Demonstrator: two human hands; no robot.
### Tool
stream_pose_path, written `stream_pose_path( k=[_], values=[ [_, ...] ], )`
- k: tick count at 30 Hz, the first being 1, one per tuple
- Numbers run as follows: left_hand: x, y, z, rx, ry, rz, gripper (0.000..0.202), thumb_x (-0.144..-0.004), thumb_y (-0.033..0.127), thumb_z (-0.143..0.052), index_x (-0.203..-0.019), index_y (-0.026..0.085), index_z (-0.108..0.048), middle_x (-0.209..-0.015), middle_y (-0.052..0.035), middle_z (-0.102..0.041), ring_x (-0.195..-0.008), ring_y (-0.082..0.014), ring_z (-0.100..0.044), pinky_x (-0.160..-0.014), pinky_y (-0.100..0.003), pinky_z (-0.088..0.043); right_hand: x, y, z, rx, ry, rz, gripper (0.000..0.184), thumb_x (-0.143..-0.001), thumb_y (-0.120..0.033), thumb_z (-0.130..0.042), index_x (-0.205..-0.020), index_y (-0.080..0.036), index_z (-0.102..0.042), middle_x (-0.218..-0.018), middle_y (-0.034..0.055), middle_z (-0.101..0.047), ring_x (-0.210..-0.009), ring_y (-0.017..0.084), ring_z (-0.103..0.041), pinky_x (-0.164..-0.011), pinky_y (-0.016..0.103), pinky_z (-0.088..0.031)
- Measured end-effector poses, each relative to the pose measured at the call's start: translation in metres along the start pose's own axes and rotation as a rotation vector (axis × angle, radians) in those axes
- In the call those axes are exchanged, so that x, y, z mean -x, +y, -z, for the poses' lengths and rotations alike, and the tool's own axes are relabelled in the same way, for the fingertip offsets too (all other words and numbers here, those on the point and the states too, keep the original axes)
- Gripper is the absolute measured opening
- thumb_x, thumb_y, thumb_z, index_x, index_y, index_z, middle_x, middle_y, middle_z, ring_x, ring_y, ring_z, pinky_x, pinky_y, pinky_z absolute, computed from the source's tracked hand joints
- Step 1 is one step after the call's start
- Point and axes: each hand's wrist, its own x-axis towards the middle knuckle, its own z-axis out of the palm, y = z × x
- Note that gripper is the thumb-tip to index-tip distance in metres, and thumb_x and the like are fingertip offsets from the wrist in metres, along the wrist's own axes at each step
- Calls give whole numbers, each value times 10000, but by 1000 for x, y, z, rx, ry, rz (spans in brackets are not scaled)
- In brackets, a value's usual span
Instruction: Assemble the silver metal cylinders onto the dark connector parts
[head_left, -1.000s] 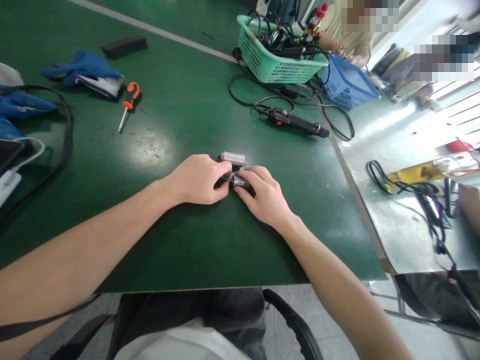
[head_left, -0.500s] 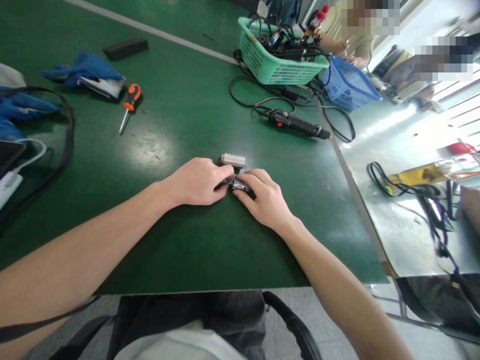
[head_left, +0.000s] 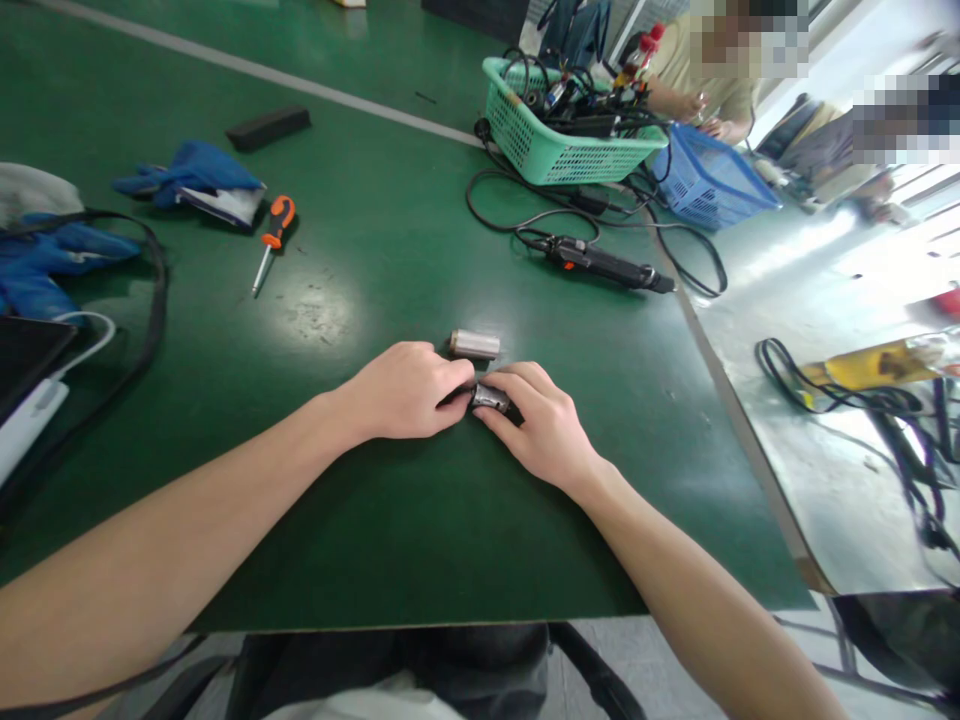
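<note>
Between my hands, low over the green tabletop, is a small dark-grey metal cylinder (head_left: 490, 397). My right hand (head_left: 546, 418) grips it, thumb on the near side and fingers over the far side. My left hand (head_left: 414, 392) is closed at the cylinder's left end, thumb and forefinger pinched together; what they pinch is mostly hidden, only a dark bit showing. Just beyond my fingertips a shiny silver metal cylinder (head_left: 475, 345) lies on its side on the table.
An orange-handled screwdriver (head_left: 274, 240), blue gloves (head_left: 196, 180) and a dark block (head_left: 268, 128) lie to the left. A black electric screwdriver (head_left: 604, 265) with its cable lies at right, before a green basket (head_left: 577, 160) and a blue basket (head_left: 709, 190). Another person sits beyond.
The whole view has shifted, so everything appears lower and a little to the right. My hands keep nearly the same hold on the dark cylinder, and the silver cylinder stays put on the table.
</note>
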Motion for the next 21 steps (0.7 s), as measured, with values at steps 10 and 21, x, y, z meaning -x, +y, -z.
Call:
stream_pose_path(
  k=[10,21],
  values=[
    [0,0,-1,-18,16,18,216,-946,360,-512,-966,198,-654,-732,-35,-677,-652,-211,-633,-632,-341,-423,-3,0,0,2,29,-1,212,-970,-270,-659,-1172,-208,-653,-1081,101,-681,-1017,267,-639,-910,445,-569],
    [1,0,-3,-55,15,-14,192,-962,343,-512,-957,204,-646,-742,-31,-682,-658,-214,-640,-629,-340,-419,-2,-2,0,-1,19,-20,244,-948,-223,-658,-1190,-205,-638,-1106,96,-675,-1043,261,-628,-938,434,-554]
  ],
)
